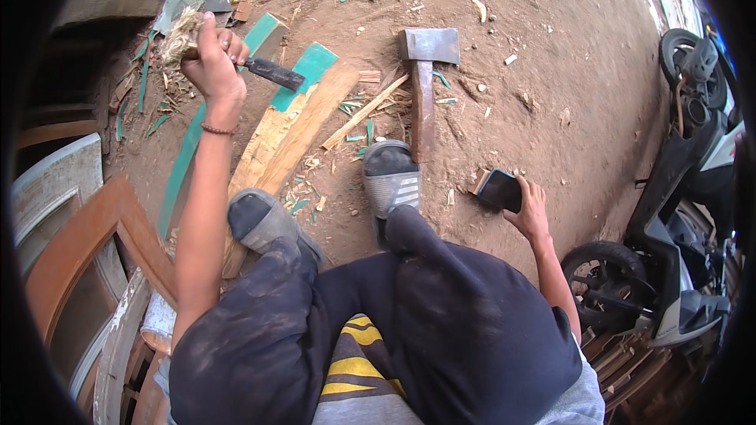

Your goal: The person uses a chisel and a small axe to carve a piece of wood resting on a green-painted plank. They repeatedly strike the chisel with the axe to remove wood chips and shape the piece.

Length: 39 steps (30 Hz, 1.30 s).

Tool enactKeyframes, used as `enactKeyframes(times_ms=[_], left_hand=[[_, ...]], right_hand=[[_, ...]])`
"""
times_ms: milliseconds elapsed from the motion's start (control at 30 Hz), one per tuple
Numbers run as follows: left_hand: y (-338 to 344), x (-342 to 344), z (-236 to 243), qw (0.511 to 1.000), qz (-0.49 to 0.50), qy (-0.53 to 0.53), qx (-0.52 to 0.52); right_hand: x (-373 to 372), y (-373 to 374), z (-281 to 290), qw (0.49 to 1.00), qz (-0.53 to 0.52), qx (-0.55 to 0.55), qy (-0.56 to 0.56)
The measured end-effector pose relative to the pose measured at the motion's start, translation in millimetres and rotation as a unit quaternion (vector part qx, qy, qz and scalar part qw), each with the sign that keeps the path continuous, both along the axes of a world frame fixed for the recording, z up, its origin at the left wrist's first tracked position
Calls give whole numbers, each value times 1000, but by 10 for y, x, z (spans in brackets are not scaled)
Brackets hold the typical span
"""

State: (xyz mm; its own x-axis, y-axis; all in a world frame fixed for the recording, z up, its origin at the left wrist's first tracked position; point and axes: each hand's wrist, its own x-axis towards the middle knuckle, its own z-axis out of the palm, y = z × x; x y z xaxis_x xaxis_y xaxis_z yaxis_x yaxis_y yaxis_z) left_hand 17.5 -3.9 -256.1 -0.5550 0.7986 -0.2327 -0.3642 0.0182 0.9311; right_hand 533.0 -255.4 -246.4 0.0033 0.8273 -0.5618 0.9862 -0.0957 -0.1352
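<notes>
On the dirt ground [567, 71]: left sandal [277, 227] bearing on plank [307, 122], both hands occupied

Left hand [214, 63] is clenching a dark chisel-like tool [276, 74] around its handle. Frayed pale end [181, 35] is sticking out past the fist, dark shaft is pointing over the plank's green-painted end; gripping mid-length is probably leaving both ends free. Tip contact: can't tell. Left sandal is pressing on the plank's near end, likely steadying it.

Right hand [531, 208] is pinching one end of a dark slab [502, 191], maybe a phone; tan strip [479, 179] is showing at the opposite end. Fingers are keeping to the edge, apparently leaving the dark face uncovered. Can't tell whether the slab is resting on dirt.

Axe [423, 102] is lying head-away, its handle ending just beside the right sandal [391, 185], seemingly within easy reach. Pale splinters [366, 113] are littering the ground between axe and plank. From where I'm standing, a brown frame [75, 260] is crowding the left side, a motorbike [669, 319] is standing at right.
</notes>
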Motion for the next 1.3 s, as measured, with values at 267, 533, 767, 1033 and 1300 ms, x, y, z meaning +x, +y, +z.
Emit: enactKeyframes(times_ms=[267,533,767,1033,1300], left_hand=[[-15,-52,29,1000,-5,-2,2],[-60,-162,81,1000,-4,-8,5],[-158,-448,179,1000,-3,-9,12],[-199,-668,281,1000,-13,-17,19],[-285,-622,286,1000,-15,-18,8]], right_hand=[[-48,-64,99,982,-97,106,-119],[-122,-34,187,957,-159,173,-170],[-317,-189,360,959,-152,159,-177],[-496,-256,452,957,-143,177,-179],[-475,-359,490,960,-157,154,-175]])
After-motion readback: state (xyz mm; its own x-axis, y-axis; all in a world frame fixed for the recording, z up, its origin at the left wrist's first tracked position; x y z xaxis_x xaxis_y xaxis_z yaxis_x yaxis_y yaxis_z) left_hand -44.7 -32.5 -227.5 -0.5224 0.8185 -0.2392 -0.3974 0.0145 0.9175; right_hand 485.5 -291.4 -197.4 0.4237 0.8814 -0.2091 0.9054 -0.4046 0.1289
